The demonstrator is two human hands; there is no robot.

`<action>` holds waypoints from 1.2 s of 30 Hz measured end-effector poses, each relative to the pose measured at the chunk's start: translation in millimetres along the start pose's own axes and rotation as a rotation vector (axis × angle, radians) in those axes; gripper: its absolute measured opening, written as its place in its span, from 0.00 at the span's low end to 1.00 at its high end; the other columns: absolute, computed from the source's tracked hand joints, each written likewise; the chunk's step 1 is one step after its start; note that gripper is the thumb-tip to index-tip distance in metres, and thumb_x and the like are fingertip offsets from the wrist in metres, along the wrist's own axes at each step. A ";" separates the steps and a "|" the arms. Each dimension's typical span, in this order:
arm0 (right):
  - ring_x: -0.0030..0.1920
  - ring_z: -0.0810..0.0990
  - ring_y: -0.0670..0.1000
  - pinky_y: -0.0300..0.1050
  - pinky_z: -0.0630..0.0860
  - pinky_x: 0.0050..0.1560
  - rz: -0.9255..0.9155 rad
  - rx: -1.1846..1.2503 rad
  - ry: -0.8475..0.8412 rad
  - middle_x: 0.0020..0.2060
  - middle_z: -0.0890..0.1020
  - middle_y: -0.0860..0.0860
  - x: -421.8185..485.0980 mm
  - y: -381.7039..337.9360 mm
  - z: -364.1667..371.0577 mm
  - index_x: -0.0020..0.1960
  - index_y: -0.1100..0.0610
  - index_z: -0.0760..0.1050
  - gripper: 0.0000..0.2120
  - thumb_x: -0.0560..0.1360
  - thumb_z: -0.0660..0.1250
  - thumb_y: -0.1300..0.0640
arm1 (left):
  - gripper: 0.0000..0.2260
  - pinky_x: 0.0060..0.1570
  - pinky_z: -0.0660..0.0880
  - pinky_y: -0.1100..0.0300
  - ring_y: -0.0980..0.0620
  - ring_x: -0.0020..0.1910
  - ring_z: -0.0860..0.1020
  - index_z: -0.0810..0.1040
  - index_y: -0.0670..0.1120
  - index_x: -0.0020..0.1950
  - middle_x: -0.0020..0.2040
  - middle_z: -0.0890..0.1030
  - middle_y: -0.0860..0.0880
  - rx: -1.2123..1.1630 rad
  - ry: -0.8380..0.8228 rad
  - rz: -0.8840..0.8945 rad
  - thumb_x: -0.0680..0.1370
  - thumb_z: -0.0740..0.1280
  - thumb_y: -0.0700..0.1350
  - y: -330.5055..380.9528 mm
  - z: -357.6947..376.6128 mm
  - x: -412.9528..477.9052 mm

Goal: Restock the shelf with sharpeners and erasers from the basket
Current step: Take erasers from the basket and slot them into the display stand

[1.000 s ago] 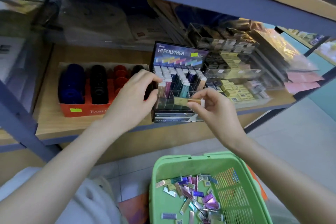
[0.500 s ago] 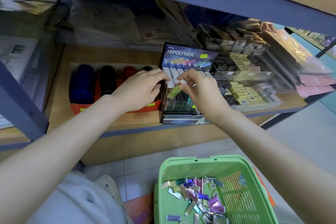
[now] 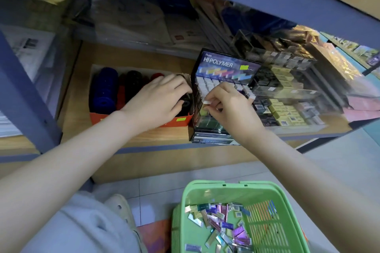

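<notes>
eraser (image 3: 207, 102) largely hidden, basket (image 3: 207, 186) bottom cropped

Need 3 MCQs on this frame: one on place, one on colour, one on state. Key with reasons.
1. The red carton sits where relative to the HI-POLYMER display?
A) left of it B) on top of it C) behind it
2. The basket is what colour?
A) blue B) green C) red
3. The right hand is doing what?
A) hanging open B) pinching a slim eraser at the display C) gripping the basket rim
Key: 1 A, the carton stands beside the display's left side; 2 B, its rim and walls are green; 3 B, the fingertips pinch the eraser near its white end over the display.
</notes>
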State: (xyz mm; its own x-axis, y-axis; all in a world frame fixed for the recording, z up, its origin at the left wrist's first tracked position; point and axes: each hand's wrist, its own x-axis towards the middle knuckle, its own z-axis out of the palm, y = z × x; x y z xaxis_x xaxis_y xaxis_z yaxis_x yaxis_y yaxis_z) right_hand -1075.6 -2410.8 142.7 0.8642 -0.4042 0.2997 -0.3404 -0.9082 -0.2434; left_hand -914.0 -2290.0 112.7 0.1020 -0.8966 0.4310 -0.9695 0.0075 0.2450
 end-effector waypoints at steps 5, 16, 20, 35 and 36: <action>0.42 0.80 0.55 0.51 0.77 0.32 -0.062 -0.077 0.090 0.47 0.76 0.54 -8.1 1.3 6.6 0.51 0.60 0.76 0.06 0.75 0.68 0.62 | 0.13 0.60 0.70 0.50 0.45 0.58 0.75 0.76 0.42 0.62 0.56 0.78 0.45 0.072 -0.023 -0.046 0.77 0.66 0.39 0.1 -5.7 -16.5; 0.43 0.69 0.56 0.48 0.64 0.42 -0.063 -0.261 0.244 0.42 0.74 0.56 -113.0 39.3 7.4 0.48 0.61 0.75 0.05 0.75 0.63 0.61 | 0.11 0.43 0.65 0.53 0.44 0.42 0.74 0.78 0.42 0.46 0.42 0.77 0.46 0.140 0.009 -0.027 0.74 0.58 0.44 89.8 34.9 -73.9; 0.42 0.72 0.56 0.48 0.66 0.42 0.076 -0.289 0.042 0.43 0.75 0.55 -189.6 86.5 33.2 0.49 0.60 0.75 0.10 0.76 0.58 0.56 | 0.11 0.43 0.63 0.56 0.46 0.41 0.75 0.78 0.45 0.43 0.41 0.76 0.49 -0.010 -0.240 -0.027 0.73 0.56 0.45 121.6 96.0 -89.0; 0.67 0.70 0.51 0.42 0.65 0.67 0.863 0.166 -0.736 0.71 0.66 0.54 -341.4 171.8 200.7 0.75 0.58 0.54 0.29 0.78 0.62 0.57 | 0.17 0.45 0.70 0.57 0.48 0.55 0.78 0.70 0.47 0.67 0.60 0.78 0.49 -0.037 -0.637 -0.166 0.83 0.51 0.50 126.8 242.1 -56.5; 0.68 0.69 0.51 0.42 0.64 0.68 0.879 0.188 -0.759 0.72 0.65 0.54 -339.9 170.3 212.6 0.76 0.58 0.53 0.31 0.78 0.63 0.58 | 0.17 0.36 0.68 0.59 0.48 0.47 0.81 0.74 0.46 0.62 0.53 0.81 0.48 0.001 -0.610 -0.153 0.83 0.51 0.51 127.4 245.4 -54.7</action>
State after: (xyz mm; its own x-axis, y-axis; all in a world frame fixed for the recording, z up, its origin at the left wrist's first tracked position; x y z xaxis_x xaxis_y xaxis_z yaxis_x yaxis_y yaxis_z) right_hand -1348.6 -2405.1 -196.7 0.3803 -0.6582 -0.6497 -0.9244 -0.2931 -0.2442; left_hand -1097.8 -2348.7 -92.7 0.0939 -0.9787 -0.1823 -0.9542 -0.1407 0.2641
